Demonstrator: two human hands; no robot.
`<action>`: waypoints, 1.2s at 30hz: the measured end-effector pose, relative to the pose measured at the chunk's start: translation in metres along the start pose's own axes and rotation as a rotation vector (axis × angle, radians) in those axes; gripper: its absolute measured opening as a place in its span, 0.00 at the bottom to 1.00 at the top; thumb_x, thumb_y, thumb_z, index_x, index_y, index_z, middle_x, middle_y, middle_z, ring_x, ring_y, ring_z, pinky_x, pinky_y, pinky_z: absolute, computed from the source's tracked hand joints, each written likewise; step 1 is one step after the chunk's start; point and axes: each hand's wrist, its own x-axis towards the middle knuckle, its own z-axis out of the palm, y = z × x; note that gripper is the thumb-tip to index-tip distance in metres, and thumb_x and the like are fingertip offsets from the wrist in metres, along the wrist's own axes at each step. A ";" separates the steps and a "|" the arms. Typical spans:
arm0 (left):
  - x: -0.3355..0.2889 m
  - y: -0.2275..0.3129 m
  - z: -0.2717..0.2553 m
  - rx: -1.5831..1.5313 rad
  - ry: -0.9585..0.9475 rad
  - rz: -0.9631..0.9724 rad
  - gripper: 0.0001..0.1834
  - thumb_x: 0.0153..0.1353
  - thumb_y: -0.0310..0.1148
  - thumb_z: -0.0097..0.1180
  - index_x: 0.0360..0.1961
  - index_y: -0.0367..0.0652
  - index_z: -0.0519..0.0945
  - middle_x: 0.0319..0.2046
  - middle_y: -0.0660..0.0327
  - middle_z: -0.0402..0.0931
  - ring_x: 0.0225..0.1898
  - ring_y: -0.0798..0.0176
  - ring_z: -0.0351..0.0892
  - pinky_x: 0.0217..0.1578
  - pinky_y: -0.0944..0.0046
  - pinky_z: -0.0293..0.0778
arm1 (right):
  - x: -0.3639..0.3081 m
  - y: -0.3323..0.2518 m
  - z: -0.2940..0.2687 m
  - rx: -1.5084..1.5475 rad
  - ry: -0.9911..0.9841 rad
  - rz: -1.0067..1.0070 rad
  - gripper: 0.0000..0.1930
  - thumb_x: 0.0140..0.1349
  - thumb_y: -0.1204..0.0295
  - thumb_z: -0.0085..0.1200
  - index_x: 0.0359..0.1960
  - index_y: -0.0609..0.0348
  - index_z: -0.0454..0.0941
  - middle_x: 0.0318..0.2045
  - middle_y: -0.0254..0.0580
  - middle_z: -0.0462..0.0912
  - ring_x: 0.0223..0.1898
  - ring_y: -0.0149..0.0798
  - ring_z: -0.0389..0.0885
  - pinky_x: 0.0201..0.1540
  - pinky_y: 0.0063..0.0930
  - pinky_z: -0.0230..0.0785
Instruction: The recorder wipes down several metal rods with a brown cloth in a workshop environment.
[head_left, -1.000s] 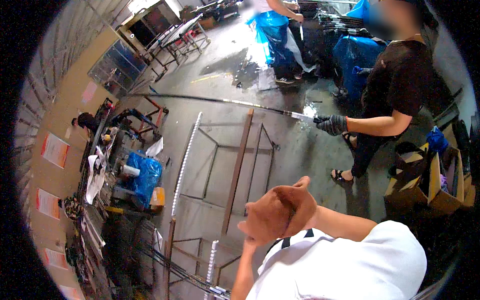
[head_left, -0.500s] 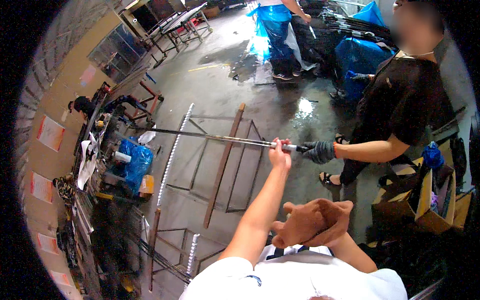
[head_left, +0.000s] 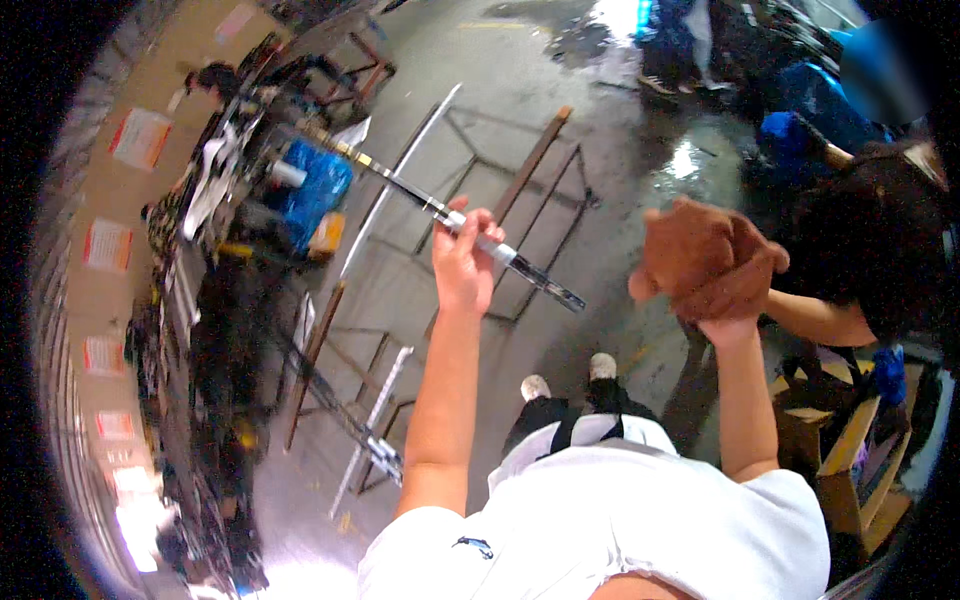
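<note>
Although gripped only near its lower end, at a pale section, by the curled bare left hand (head_left: 465, 255), runs as a slim dark rod (head_left: 410, 192) across the left edge of a low metal rack (head_left: 550, 138), along a white bar (head_left: 362, 235). Ends in a dark tip past the rack's brown bar (head_left: 525, 177); blurs, higher up, before the clutter at left. Cannot tell the state of the right hand (head_left: 705, 250), well apart from the rod inside a bunched, blurred brown glove (head_left: 730, 285). Shows, just beside that glove, a co-worker's forearm (head_left: 825, 318), and, below this, cardboard boxes (head_left: 850, 460). Shows also, at left beyond the rack's edge, a blue plastic-wrapped bundle (head_left: 318, 190) near an orange box (head_left: 327, 235).
</note>
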 end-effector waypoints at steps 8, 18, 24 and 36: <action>-0.065 0.045 -0.008 0.239 0.029 -0.050 0.06 0.60 0.28 0.49 0.36 0.42 0.66 0.29 0.62 0.69 0.33 0.67 0.70 0.37 0.67 0.68 | 0.071 0.160 0.023 -0.357 -0.082 0.325 0.15 0.58 0.63 0.45 0.41 0.60 0.70 0.40 0.37 0.73 0.44 0.34 0.69 0.51 0.29 0.62; -0.075 0.118 -0.056 0.144 0.016 0.040 0.09 0.60 0.34 0.52 0.35 0.43 0.66 0.33 0.61 0.68 0.31 0.69 0.66 0.34 0.68 0.66 | 0.049 0.221 0.081 -1.344 -0.589 0.424 0.12 0.50 0.71 0.55 0.34 0.61 0.70 0.29 0.39 0.73 0.32 0.32 0.72 0.36 0.25 0.67; -0.082 0.112 -0.039 0.217 -0.156 -0.110 0.15 0.62 0.44 0.47 0.36 0.41 0.69 0.45 0.51 0.72 0.46 0.60 0.71 0.48 0.60 0.67 | 0.056 0.197 0.150 -0.771 -0.081 0.861 0.11 0.47 0.69 0.51 0.16 0.65 0.69 0.21 0.50 0.75 0.20 0.40 0.76 0.26 0.32 0.70; -0.067 0.092 -0.063 1.168 0.263 0.208 0.10 0.60 0.32 0.46 0.39 0.37 0.65 0.21 0.53 0.71 0.22 0.55 0.75 0.22 0.55 0.72 | 0.106 0.223 0.030 -0.835 -0.314 0.259 0.10 0.58 0.66 0.43 0.37 0.55 0.72 0.35 0.41 0.76 0.36 0.40 0.74 0.34 0.31 0.65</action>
